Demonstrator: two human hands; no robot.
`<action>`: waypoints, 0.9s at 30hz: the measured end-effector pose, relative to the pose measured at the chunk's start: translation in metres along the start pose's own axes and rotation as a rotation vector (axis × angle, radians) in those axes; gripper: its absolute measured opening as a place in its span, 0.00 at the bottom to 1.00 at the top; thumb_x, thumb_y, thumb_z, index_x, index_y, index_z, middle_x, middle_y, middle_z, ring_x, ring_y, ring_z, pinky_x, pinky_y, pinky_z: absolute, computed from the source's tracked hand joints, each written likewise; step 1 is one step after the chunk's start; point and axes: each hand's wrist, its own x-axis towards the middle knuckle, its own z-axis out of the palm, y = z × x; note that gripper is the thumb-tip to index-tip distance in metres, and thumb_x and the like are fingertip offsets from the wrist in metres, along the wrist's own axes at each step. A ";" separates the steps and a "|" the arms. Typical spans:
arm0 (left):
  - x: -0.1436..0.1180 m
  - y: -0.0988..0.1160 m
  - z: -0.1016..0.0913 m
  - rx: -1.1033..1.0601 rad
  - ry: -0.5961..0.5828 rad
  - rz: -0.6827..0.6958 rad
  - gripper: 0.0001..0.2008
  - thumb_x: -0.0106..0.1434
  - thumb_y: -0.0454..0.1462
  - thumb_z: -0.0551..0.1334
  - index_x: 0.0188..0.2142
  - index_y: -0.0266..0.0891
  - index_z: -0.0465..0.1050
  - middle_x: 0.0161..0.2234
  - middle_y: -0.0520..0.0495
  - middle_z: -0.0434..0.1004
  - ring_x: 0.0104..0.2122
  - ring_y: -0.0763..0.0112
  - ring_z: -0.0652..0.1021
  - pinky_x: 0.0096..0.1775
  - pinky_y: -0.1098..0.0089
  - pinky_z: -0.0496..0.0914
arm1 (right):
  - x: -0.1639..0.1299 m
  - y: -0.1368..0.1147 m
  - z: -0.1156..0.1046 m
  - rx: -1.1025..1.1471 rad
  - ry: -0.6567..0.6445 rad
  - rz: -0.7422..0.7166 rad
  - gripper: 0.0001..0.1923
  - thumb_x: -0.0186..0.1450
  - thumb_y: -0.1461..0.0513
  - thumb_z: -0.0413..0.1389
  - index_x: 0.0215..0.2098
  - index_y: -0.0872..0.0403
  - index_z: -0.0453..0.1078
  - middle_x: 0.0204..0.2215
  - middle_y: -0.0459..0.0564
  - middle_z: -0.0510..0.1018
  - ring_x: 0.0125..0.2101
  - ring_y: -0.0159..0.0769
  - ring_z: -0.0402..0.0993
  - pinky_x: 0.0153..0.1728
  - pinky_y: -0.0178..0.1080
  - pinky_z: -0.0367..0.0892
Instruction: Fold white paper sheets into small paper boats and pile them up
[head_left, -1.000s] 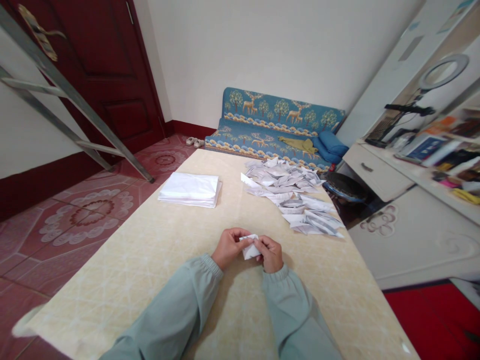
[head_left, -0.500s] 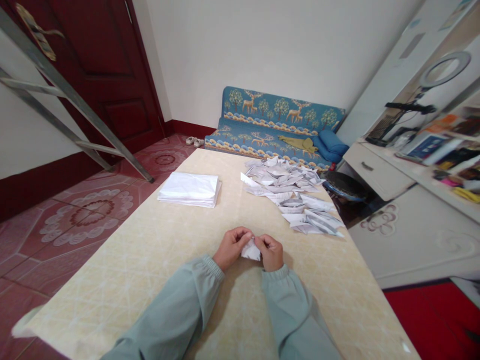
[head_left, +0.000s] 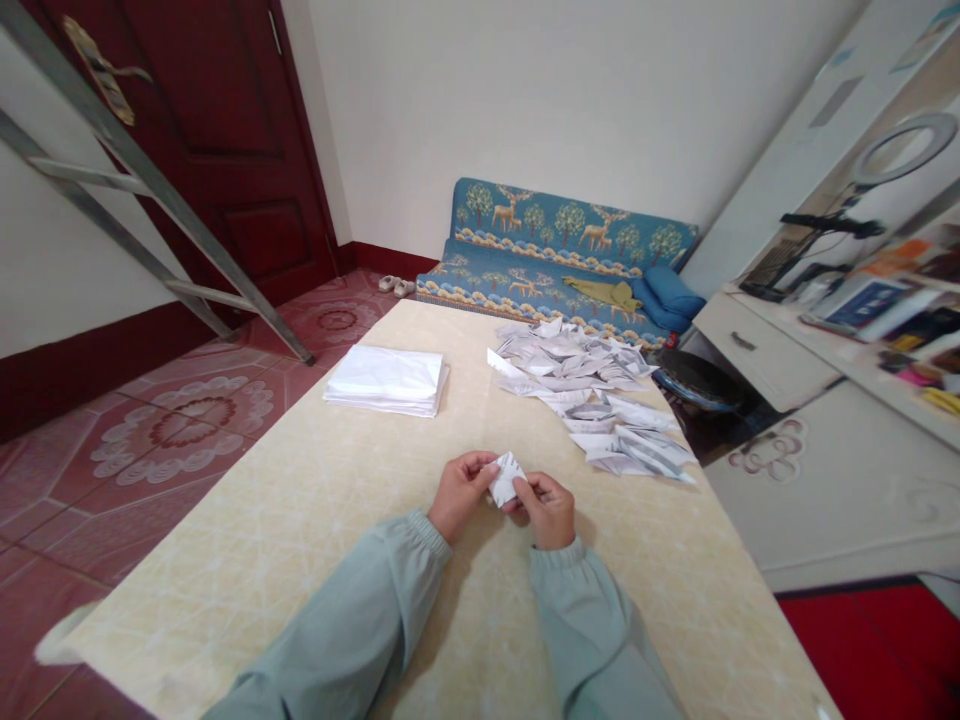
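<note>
Over the table (head_left: 300, 520), head view: left hand (head_left: 461, 492) & right hand (head_left: 550, 510) both pinched on one small folded paper (head_left: 506, 479), held just above the top, near the front-middle. Judgement: to fold well, keep corners lined up, press the crease w/ thumb tips, don't let it slip or twist. Count: 1 paper in hand, 1 neat stack (head_left: 387, 380) of flat sheets far left, 1 pile (head_left: 592, 400) of folded pieces far right, too many to count. 2 hands, 2 sleeves.
</note>
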 end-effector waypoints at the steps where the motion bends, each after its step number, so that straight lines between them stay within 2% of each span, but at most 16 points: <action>1: 0.000 0.001 0.000 -0.004 0.039 -0.001 0.16 0.47 0.43 0.69 0.31 0.32 0.74 0.24 0.48 0.76 0.23 0.75 0.72 0.27 0.75 0.65 | -0.001 0.000 0.001 0.008 -0.015 0.001 0.15 0.55 0.52 0.59 0.25 0.56 0.70 0.15 0.47 0.77 0.16 0.33 0.71 0.18 0.33 0.67; 5: -0.002 0.002 0.001 -0.019 0.104 -0.003 0.16 0.49 0.46 0.66 0.25 0.33 0.71 0.19 0.53 0.70 0.18 0.79 0.67 0.22 0.77 0.59 | -0.002 -0.001 0.002 0.050 -0.157 0.026 0.15 0.55 0.52 0.59 0.27 0.56 0.69 0.18 0.49 0.78 0.18 0.35 0.75 0.18 0.33 0.69; 9: -0.002 0.002 0.001 -0.014 0.099 -0.025 0.18 0.52 0.48 0.63 0.22 0.34 0.67 0.16 0.55 0.66 0.15 0.80 0.63 0.19 0.77 0.57 | -0.003 -0.001 0.003 0.123 -0.360 0.150 0.17 0.53 0.51 0.60 0.24 0.56 0.65 0.17 0.47 0.77 0.14 0.33 0.73 0.13 0.30 0.65; 11: -0.001 0.002 0.001 -0.007 0.129 -0.016 0.18 0.53 0.49 0.62 0.22 0.36 0.65 0.14 0.57 0.63 0.14 0.81 0.61 0.18 0.78 0.56 | -0.003 -0.001 0.004 0.143 -0.404 0.183 0.17 0.52 0.50 0.61 0.23 0.56 0.64 0.16 0.46 0.76 0.12 0.32 0.72 0.12 0.29 0.64; 15: -0.001 0.003 0.003 0.035 0.168 0.055 0.17 0.57 0.49 0.58 0.25 0.37 0.65 0.15 0.58 0.62 0.16 0.81 0.62 0.19 0.79 0.56 | -0.002 0.001 0.003 0.127 -0.304 0.123 0.16 0.54 0.51 0.59 0.24 0.56 0.65 0.17 0.46 0.77 0.15 0.33 0.74 0.14 0.30 0.66; 18: -0.003 0.005 0.004 0.122 0.025 0.111 0.14 0.53 0.45 0.64 0.30 0.34 0.71 0.22 0.53 0.71 0.21 0.77 0.68 0.25 0.77 0.63 | -0.001 0.001 0.003 0.148 -0.212 0.102 0.15 0.55 0.51 0.59 0.26 0.54 0.64 0.19 0.47 0.77 0.17 0.35 0.75 0.18 0.33 0.70; 21: -0.005 0.004 0.004 0.226 -0.074 0.122 0.13 0.51 0.41 0.66 0.32 0.32 0.74 0.27 0.48 0.75 0.25 0.73 0.71 0.28 0.74 0.65 | -0.001 0.001 0.004 0.169 -0.211 0.111 0.16 0.54 0.50 0.59 0.26 0.54 0.63 0.18 0.46 0.77 0.16 0.35 0.74 0.19 0.35 0.70; 24: -0.007 0.003 0.002 0.318 -0.046 0.158 0.12 0.56 0.42 0.61 0.29 0.32 0.75 0.21 0.49 0.73 0.21 0.75 0.69 0.25 0.75 0.62 | -0.001 0.001 0.006 0.097 -0.220 0.114 0.18 0.55 0.48 0.57 0.27 0.55 0.64 0.16 0.43 0.74 0.12 0.30 0.69 0.14 0.32 0.64; 27: -0.008 0.001 0.001 0.416 -0.088 0.225 0.14 0.59 0.42 0.58 0.27 0.32 0.74 0.20 0.50 0.71 0.21 0.75 0.67 0.25 0.75 0.61 | 0.000 0.001 0.007 -0.028 -0.120 0.023 0.17 0.55 0.49 0.57 0.26 0.55 0.65 0.13 0.40 0.68 0.10 0.25 0.60 0.11 0.28 0.54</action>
